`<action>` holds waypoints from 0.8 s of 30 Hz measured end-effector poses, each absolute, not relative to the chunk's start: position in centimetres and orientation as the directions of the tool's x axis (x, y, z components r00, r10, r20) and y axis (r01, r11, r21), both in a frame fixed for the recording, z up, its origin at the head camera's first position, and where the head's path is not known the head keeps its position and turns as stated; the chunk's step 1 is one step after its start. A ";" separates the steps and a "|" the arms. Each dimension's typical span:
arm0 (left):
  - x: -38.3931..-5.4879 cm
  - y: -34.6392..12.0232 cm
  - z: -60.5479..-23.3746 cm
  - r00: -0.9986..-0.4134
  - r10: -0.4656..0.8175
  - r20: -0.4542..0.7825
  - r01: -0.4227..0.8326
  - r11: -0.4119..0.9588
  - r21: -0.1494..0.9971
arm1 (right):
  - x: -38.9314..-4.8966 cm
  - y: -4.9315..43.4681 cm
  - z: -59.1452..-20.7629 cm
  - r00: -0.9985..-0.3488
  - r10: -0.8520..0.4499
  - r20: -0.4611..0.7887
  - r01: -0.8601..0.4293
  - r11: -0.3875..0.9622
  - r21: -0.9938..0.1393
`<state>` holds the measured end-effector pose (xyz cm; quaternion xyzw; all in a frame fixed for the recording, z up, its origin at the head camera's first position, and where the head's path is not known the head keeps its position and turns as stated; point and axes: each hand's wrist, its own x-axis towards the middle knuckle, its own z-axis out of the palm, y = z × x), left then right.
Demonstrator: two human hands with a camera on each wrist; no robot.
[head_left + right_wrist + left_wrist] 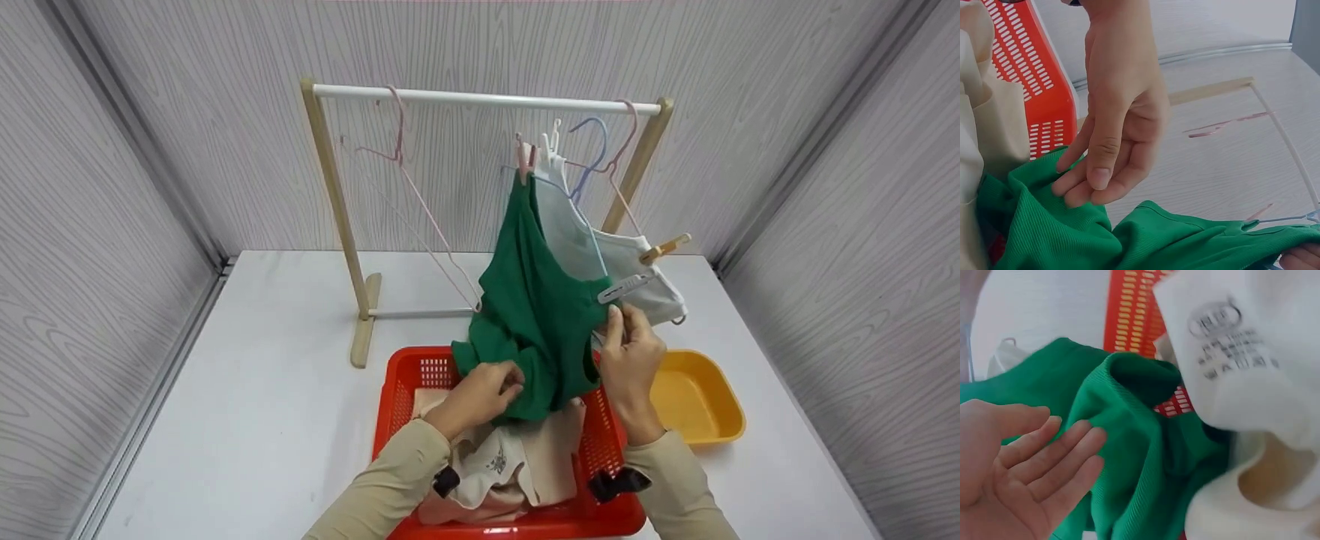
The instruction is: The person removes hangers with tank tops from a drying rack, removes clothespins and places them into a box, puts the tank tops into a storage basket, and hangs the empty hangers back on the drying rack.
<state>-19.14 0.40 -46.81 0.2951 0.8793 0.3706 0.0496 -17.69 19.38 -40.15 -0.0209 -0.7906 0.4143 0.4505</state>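
Observation:
In the head view a green ribbed tank top (pixel 551 322) hangs from a blue hanger (pixel 604 146), whose hook shows just below the rack's rod. A pink clothespin (pixel 523 161) grips its left shoulder strap and a white clothespin (pixel 624 289) its right one. Thumb and fingers of my right hand (pixel 634 360) pinch the cloth just under the white clothespin. My left hand (pixel 476 397) is in front of the lower part of the top. Its fingers are relaxed and hold nothing, as the left hand (pixel 1044 472) in the left wrist view shows.
A red basket (pixel 397 390) below contains beige and white clothes (pixel 551 465). Behind stands a wooden rack with a white rod (pixel 480 98), carrying a bare pink hanger (pixel 400 127) and a clipped white garment (pixel 626 262). A yellow bin (pixel 694 397) is at the right.

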 end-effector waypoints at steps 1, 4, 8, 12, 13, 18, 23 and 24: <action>-19.3 0.2 -46.9 -0.831 0.537 0.146 0.481 0.561 0.674 | -17.7 19.4 -40.1 -0.593 0.404 0.696 -0.343 0.656 -0.673; -19.8 -0.2 -47.3 -0.861 0.465 0.205 0.476 0.597 0.645 | -17.7 19.4 -40.2 -0.594 0.401 0.698 -0.352 0.651 -0.673; -20.7 -0.8 -47.9 -0.867 0.364 0.342 0.498 0.668 0.553 | -17.8 19.5 -40.3 -0.595 0.400 0.697 -0.359 0.644 -0.676; -21.5 -1.1 -48.6 -0.865 0.301 0.402 0.475 0.752 0.458 | -17.7 19.6 -40.3 -0.607 0.395 0.690 -0.361 0.636 -0.682; -21.7 -1.1 -48.7 -0.869 0.299 0.395 0.463 0.772 0.435 | -17.7 19.6 -40.3 -0.611 0.394 0.686 -0.361 0.633 -0.685; -22.6 -1.1 -49.4 -0.882 0.315 0.350 0.435 0.829 0.350 | -17.6 19.6 -40.3 -0.624 0.393 0.676 -0.367 0.616 -0.697; -23.5 -0.9 -49.8 -0.880 0.298 0.370 0.419 0.852 0.313 | -17.5 19.7 -40.3 -0.624 0.395 0.674 -0.371 0.609 -0.701; -23.6 -0.8 -49.9 -0.878 0.292 0.379 0.416 0.857 0.304 | -17.5 19.7 -40.3 -0.628 0.394 0.672 -0.372 0.606 -0.703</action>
